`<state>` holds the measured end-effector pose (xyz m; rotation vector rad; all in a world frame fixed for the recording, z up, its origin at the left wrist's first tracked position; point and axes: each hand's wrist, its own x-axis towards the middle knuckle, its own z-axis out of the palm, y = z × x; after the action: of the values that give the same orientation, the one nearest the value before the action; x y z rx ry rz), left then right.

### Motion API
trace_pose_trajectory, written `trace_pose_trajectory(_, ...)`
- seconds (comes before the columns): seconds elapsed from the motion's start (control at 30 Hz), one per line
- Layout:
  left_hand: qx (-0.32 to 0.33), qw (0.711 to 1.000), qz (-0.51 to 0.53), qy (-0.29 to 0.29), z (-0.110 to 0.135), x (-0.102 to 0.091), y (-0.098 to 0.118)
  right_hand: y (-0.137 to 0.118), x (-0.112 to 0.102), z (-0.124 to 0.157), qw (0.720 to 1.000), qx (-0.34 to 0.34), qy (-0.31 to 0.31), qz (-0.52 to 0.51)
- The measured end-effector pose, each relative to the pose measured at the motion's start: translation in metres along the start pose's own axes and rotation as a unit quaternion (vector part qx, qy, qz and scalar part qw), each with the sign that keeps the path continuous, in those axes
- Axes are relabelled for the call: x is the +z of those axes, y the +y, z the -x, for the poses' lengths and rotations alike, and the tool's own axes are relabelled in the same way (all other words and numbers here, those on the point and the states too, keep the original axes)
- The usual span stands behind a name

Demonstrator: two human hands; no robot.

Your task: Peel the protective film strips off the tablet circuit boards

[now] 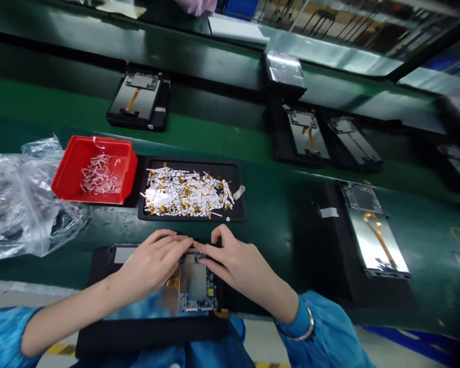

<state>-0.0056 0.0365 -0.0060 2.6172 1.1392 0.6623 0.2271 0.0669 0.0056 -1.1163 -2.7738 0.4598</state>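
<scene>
Honestly, the left hand and right hand have fingers bent together on the tablet panel at bottom centre, grip unclear; one slip could crease the amber flex cable.

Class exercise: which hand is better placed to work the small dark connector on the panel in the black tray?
Probably the right hand: its fingers reach right onto the dark connector, while the left hand lies beside it, its fingertips just above.
</scene>
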Motion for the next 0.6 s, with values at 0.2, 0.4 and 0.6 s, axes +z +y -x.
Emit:
trace_pose_trajectory(0.2,0.081,0.984,-0.157,-0.019,0.001,-0.004,0.015,0.015,0.004,-0.005,0.997,-0.019,-0.014,-0.079)
trace_pose_trajectory(0.4,0.090,0.978,-0.183,-0.032,0.001,-0.005,0.015,0.023,0.008,-0.004,0.995,-0.039,-0.010,-0.088)
trace_pose_trajectory(0.6,0.095,0.982,-0.163,-0.033,0.001,-0.003,0.011,0.023,0.011,-0.001,0.942,0.018,0.115,-0.315)
